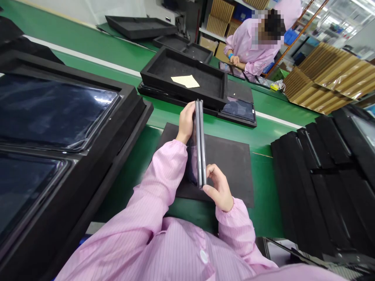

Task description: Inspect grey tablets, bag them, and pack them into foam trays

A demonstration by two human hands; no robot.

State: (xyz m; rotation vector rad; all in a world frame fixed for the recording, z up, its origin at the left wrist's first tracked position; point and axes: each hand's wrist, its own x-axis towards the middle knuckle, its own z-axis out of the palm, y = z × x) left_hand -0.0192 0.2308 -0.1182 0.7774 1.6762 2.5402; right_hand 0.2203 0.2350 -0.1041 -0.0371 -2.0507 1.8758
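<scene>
Two tablets point(200, 144) stand on edge, pressed together face to back, with their thin grey sides toward me. My left hand point(186, 121) grips them at the far end, fingers partly hidden behind the dark screen. At the near end, my right hand point(219, 188) pinches the lower corner between thumb and bent fingers. Beneath them lies a dark foam mat point(231, 168) on the green bench point(263, 187). Whether the tablets touch the mat cannot be made out.
On the left a black foam tray point(129, 105) holds large dark-screened tablets point(52, 113). Ahead, another foam tray point(152, 76) contains yellow paper point(186, 80). Black foam trays point(307, 187) are stacked at right. A co-worker point(249, 50) in pink sits across the bench near cardboard dividers point(331, 74).
</scene>
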